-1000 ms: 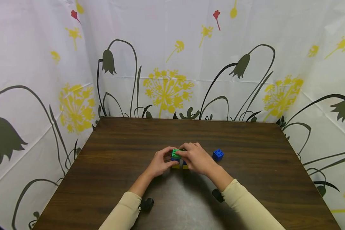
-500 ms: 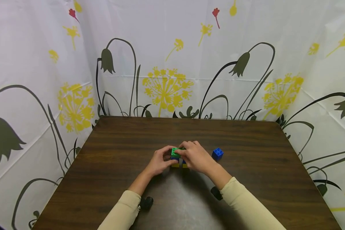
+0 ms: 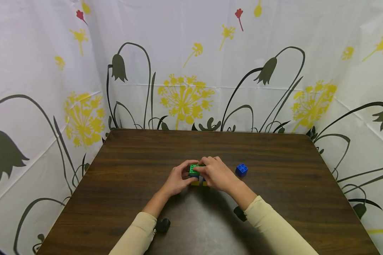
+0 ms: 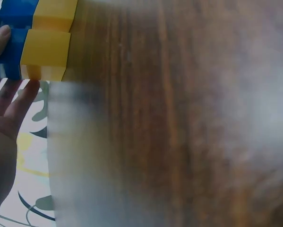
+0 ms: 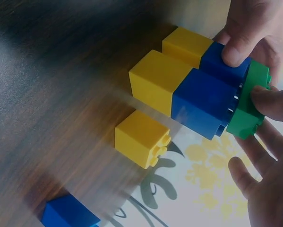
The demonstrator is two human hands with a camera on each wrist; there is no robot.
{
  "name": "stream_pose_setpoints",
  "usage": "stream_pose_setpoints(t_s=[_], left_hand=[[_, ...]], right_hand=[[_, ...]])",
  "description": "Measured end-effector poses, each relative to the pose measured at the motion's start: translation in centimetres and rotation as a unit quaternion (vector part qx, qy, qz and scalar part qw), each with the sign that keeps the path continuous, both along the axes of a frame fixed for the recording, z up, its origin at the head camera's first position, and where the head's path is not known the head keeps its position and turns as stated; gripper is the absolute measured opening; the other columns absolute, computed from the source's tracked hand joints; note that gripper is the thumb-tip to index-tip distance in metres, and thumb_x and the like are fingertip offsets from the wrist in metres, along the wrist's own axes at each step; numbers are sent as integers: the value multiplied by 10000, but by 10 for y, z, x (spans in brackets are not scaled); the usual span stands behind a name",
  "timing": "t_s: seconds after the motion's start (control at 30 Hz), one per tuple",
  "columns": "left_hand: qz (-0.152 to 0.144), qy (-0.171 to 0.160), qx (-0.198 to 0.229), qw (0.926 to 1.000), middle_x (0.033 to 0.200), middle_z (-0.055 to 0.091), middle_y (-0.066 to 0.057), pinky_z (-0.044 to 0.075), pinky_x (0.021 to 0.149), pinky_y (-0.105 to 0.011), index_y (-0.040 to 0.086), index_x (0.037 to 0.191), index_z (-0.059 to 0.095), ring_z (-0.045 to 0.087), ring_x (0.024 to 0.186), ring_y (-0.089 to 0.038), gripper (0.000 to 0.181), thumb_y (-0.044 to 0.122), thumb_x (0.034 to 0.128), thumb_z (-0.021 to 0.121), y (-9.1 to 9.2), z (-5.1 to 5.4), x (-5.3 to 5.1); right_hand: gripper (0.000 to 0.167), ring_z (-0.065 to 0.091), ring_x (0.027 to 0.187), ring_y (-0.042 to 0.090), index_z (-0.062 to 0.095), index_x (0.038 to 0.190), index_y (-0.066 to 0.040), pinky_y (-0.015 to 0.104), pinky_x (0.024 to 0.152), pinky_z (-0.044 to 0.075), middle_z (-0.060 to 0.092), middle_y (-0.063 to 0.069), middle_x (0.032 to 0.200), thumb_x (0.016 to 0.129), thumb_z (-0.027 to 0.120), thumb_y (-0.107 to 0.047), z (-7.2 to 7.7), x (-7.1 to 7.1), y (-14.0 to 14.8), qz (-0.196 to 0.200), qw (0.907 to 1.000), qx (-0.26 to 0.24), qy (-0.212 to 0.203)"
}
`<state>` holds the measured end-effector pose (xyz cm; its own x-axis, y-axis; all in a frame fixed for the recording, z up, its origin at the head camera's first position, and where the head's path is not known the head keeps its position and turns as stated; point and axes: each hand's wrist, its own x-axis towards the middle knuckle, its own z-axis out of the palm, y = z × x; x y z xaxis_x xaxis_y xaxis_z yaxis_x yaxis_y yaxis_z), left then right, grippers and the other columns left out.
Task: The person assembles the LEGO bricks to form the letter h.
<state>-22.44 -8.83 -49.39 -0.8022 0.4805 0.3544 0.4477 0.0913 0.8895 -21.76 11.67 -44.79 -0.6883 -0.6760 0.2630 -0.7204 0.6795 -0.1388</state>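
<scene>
Right wrist view: the left hand grips the left blue-and-yellow stack, while the right hand pinches the green brick across both stacks' tops; a yellow brick and blue brick sit loose nearby.

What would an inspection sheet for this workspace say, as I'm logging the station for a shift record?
Surface: dark wood-grain table, with a shine on its near part.
Job's things: green brick across the tops of left stack and right stack, each blue on yellow; blue studs show beneath it.
Clutter: loose blue brick and loose yellow brick, apart from the stacks.
Hands: left hand grips left stack; right hand holds green brick.
Cables: nothing seen.
Surroundings: flower-print white curtain behind.
</scene>
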Motion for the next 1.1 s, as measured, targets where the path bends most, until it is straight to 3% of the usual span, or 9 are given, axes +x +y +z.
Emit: stream_pose_setpoints(t_s=[0.23,0.4,0.53,0.8,0.97,1.1], left_hand=[[273,606,313,9973,1105,633,-203,535,862,-528,-57,1133,592,635,1036,-388,408,-147,770,753,2,1,1],[318,551,214,9977,1055,654,-183,551,854,-478,-33,1090,617,655,999,-374,359,-140,775,751,2,1,0],[320,492,149,9982,1070,659,-198,553,859,-455,-50,1091,618,653,1004,-388,351,-135,778,752,1,3,0],[405,610,-39,9973,1054,671,-175,558,851,-450,-48,1065,640,662,991,-338,306,-107,789,757,0,9,2],[359,988,-258,9941,1047,668,-175,565,831,-413,-49,1056,635,670,983,-330,289,-67,798,763,1,10,3],[385,1277,-345,9905,1040,663,-179,571,807,-400,-50,1047,630,671,976,-339,321,-121,764,766,0,-4,-4]], right_hand=[[327,600,994,184,718,1217,-179,390,916,473,656,22,1130,895,731,-125,-4,0,2,27,9992,-356,-175],[422,618,1068,195,664,1294,-165,341,865,540,627,40,1270,883,744,-114,-15,0,12,139,9912,-1131,-669],[525,614,1104,182,607,1360,-164,321,812,556,573,32,1357,862,774,-162,-26,2,24,-18,9831,-1572,-943],[587,663,971,143,583,1385,-171,266,731,564,608,8,1311,841,782,-77,-35,3,35,66,9851,-1626,-549],[598,674,891,130,576,1391,-177,252,707,566,622,21,1286,840,781,-68,-35,3,35,61,9896,-1400,-311],[587,684,912,151,572,1395,-167,275,745,575,627,30,1280,850,776,-92,-37,3,35,82,9924,-1217,-155]])
